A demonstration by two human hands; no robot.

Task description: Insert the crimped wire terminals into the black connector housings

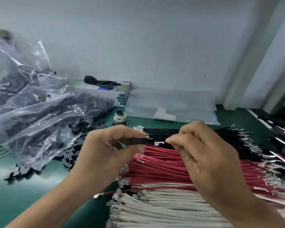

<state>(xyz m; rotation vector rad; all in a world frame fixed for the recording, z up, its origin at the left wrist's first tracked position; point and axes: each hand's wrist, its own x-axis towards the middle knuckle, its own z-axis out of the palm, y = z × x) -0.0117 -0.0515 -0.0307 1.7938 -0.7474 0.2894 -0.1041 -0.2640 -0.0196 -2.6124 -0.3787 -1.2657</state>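
Now left hand [105,148] has its grip pinched shut on small black plastic connector housing [139,141], thumb under, fingers over. Right hand [202,155] grip closed on wire w/ silver crimped terminal [160,143], tip just right of housing, apart. Red wires [163,163] below both grips, on green table [39,191].

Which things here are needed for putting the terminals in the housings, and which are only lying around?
Needed: black housing in left hand; terminal in right hand; black, red, white wires; bagged housings.
Lying around: box, thread spool, empty bags.
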